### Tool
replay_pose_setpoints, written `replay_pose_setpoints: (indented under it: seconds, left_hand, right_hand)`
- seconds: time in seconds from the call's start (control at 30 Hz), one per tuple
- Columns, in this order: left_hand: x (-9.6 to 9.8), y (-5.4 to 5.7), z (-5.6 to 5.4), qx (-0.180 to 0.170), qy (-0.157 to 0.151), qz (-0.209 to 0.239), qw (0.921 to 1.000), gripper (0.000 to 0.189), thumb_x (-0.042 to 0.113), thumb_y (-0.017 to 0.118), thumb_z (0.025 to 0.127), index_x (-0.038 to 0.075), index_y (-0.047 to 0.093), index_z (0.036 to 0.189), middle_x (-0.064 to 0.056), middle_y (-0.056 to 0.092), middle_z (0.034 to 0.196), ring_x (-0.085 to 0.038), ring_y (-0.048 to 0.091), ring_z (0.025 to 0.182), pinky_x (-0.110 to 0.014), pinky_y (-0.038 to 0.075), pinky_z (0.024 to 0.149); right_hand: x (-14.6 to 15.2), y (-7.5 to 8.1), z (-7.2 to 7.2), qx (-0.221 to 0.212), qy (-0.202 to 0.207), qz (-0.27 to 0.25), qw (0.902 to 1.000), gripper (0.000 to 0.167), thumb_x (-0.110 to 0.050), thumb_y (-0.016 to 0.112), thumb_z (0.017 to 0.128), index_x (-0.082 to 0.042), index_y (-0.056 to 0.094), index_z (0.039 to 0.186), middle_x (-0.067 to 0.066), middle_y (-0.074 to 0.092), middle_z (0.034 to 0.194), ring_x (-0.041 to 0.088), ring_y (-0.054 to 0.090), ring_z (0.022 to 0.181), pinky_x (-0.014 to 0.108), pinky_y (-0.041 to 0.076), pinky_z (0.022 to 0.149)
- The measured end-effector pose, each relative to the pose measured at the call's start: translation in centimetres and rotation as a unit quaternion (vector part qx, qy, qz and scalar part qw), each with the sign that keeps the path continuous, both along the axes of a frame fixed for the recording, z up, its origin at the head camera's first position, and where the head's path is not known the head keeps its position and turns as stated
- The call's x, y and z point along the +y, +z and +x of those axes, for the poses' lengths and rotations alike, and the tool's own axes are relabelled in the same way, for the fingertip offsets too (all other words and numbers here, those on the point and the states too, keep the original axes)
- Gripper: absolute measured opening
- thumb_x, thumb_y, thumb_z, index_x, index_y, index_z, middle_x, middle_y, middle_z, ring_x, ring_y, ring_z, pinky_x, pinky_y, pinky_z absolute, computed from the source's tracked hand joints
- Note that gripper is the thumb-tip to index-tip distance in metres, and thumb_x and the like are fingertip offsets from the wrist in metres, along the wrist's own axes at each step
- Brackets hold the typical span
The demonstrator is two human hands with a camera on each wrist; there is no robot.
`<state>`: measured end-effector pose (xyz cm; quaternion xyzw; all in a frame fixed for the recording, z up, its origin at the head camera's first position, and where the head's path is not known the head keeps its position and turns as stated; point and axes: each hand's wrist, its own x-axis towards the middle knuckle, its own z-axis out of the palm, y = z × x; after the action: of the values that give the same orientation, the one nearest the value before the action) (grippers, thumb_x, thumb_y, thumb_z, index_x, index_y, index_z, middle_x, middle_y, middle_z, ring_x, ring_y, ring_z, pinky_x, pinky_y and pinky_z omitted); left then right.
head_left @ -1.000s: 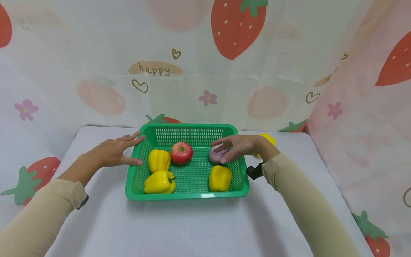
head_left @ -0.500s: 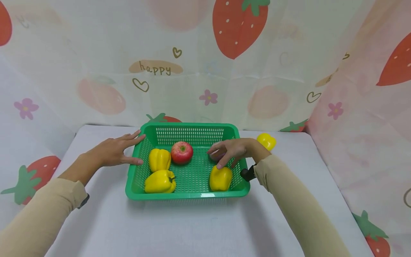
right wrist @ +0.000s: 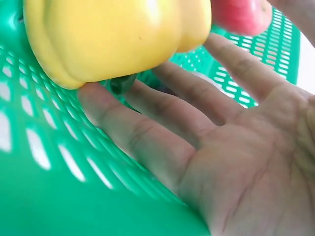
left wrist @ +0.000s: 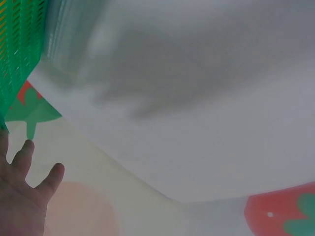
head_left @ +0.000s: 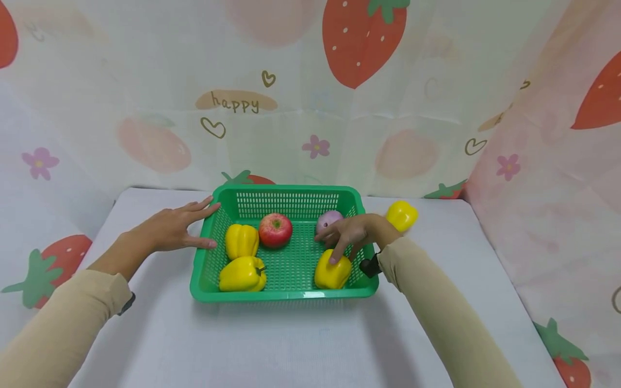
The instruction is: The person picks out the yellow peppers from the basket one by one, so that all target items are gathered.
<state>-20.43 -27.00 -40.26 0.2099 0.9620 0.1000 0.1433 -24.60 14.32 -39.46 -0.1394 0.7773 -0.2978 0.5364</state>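
Note:
In the head view a green plastic basket [head_left: 283, 295] stands on the white-covered table. My right hand [head_left: 354, 231] reaches over its right side, thumb touching the top of a yellow bell pepper [head_left: 333, 272]. The right wrist view shows the fingers of this hand [right wrist: 236, 142] stretched out, the nearest tip against the pepper [right wrist: 118, 39]. Beyond the hand lies a round purple thing [head_left: 330, 218], partly covered. My left hand [head_left: 170, 229] is spread at the basket's left rim, fingertips on it. Two more yellow bell peppers [head_left: 241, 241] and a red apple [head_left: 275, 230] lie inside.
Outside the basket at the back right, another yellow bell pepper [head_left: 401, 215] lies on the table [head_left: 281, 345]. A strawberry-printed curtain [head_left: 194, 48] hangs behind and along the sides.
My right hand has come nearer and lower, from over the purple thing onto the front right pepper, which has tilted slightly. The left hand has stayed at the rim.

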Motion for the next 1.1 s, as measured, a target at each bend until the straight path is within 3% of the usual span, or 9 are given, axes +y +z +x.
replay_pose_setpoints:
  seconds: [0.23,0.63,0.83,0.93,1.1]
  left_hand:
    - [-0.1,0.0,0.1,-0.001,0.001,-0.001,1.0000,0.100,0.071,0.062,0.083,0.018,0.025,0.159,-0.024,0.022,0.161,-0.057,0.038,0.133,-0.074,0.033,0.101]
    - [0.1,0.2,0.1,-0.004,0.003,0.000,1.0000,0.100,0.070,0.063,0.083,0.018,0.025,0.159,-0.023,0.022,0.161,-0.058,0.037,0.133,-0.075,0.033,0.100]
    - [0.0,0.1,0.1,-0.002,0.002,0.004,1.0000,0.101,0.072,0.062,0.082,0.018,0.026,0.159,-0.022,0.022,0.162,-0.056,0.038,0.134,-0.074,0.034,0.101]
    - [0.1,0.1,0.0,-0.001,0.003,0.008,1.0000,0.101,0.072,0.063,0.082,0.017,0.026,0.158,-0.021,0.021,0.162,-0.055,0.038,0.134,-0.073,0.034,0.102]
    - [0.1,0.1,0.0,-0.003,0.005,0.007,1.0000,0.100,0.071,0.064,0.082,0.017,0.026,0.158,-0.020,0.020,0.163,-0.055,0.037,0.135,-0.073,0.033,0.102]
  right_hand:
    - [-0.3,-0.3,-0.1,0.005,0.042,0.019,0.9989,0.082,-0.018,0.081,0.084,-0.016,0.038,0.154,0.011,0.041,0.154,0.025,0.041,0.139,0.041,0.050,0.102]
    - [-0.9,-0.1,-0.2,0.008,0.058,0.032,0.9978,0.080,-0.010,0.079,0.085,-0.013,0.038,0.154,0.013,0.043,0.153,0.026,0.042,0.140,0.035,0.046,0.106]
    - [-1.2,-0.2,-0.3,0.026,0.079,0.049,0.9954,0.073,-0.012,0.080,0.084,-0.014,0.047,0.149,0.008,0.046,0.151,0.020,0.054,0.125,0.031,0.049,0.102]
    - [-1.3,-0.2,-0.2,0.031,0.080,0.053,0.9949,0.069,-0.013,0.080,0.085,-0.016,0.050,0.147,0.006,0.048,0.149,0.020,0.054,0.122,0.033,0.049,0.102]
    - [-1.8,-0.4,-0.1,0.025,0.092,0.068,0.9932,0.069,-0.020,0.079,0.086,-0.022,0.050,0.148,0.005,0.044,0.154,0.025,0.046,0.133,0.044,0.048,0.105]
